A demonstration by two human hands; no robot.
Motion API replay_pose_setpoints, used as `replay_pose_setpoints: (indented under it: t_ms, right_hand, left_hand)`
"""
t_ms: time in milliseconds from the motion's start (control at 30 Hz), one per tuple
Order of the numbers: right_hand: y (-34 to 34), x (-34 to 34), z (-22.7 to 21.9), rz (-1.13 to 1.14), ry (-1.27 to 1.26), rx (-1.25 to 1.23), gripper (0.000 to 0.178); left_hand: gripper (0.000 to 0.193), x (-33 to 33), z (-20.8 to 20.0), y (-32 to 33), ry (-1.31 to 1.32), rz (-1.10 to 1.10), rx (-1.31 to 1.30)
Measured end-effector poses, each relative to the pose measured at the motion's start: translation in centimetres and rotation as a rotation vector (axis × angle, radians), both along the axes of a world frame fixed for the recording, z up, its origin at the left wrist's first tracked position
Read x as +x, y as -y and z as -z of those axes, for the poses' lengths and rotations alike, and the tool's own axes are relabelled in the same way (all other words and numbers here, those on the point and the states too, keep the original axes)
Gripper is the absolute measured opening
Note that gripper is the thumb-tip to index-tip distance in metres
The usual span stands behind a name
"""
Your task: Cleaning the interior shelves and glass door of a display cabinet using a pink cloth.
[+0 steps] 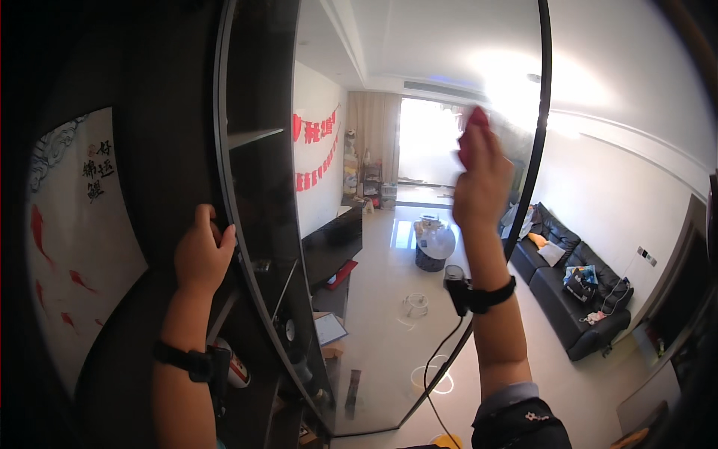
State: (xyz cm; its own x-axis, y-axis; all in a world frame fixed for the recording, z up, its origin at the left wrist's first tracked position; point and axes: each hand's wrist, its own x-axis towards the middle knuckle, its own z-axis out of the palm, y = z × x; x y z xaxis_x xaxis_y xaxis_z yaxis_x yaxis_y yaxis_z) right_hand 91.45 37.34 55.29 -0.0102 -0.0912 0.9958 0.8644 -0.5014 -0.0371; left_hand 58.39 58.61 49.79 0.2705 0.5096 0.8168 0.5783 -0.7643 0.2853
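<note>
My right hand (482,179) is raised at the glass door (359,284), its fingers closed over a red cloth (471,138) that appears to lie against the pane. Slight motion blur softens the hand. Lower on the left, my left hand (206,251) grips the edge of an upright dark frame (224,150), thumb towards the glass side; some fingertips are hidden. A thin dark frame (544,75) borders the pane's right side. Both wrists wear black straps, and a cable hangs from the device on the right one.
Dark cabinet shelves at the left hold a white and red bottle (235,367). A white panel with red fish (75,254) stands far left. Through the glass appear a round table (435,243) and a red wall garland (318,131). A black sofa (568,284) lines the right wall.
</note>
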Motion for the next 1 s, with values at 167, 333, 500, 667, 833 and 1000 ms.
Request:
replay_pose_setpoints:
  t_ms: [167,333,500,667,833,1000]
  right_hand:
    - [4.6,5.7,2.5,-0.015,-0.193,0.108,0.070]
    - [0.4,-0.1,1.1,-0.089,-0.163,0.089,0.072]
    - [-8.7,-10.8,4.0,-0.513,0.196,-0.232,0.054]
    - [-12.2,-19.0,9.5,-0.508,0.345,-0.460,0.042]
    - [-10.2,-16.0,8.1,-0.416,0.326,-0.428,0.043]
    - [-4.5,-6.6,4.5,-0.270,0.134,-0.158,0.055]
  left_hand:
    - [0.031,-0.5,-0.5,0.4,-0.003,-0.047,0.129]
    - [0.030,0.2,-0.5,0.4,-0.019,-0.049,0.115]
    - [0.025,-0.1,-0.3,0.1,-0.017,-0.026,0.085]
    - [0.020,-1.4,-0.8,0.0,0.057,0.092,-0.038]
    - [0.020,-0.8,-1.0,1.0,0.051,0.081,0.003]
    - [0.018,-0.3,-0.8,0.5,0.048,0.077,0.009]
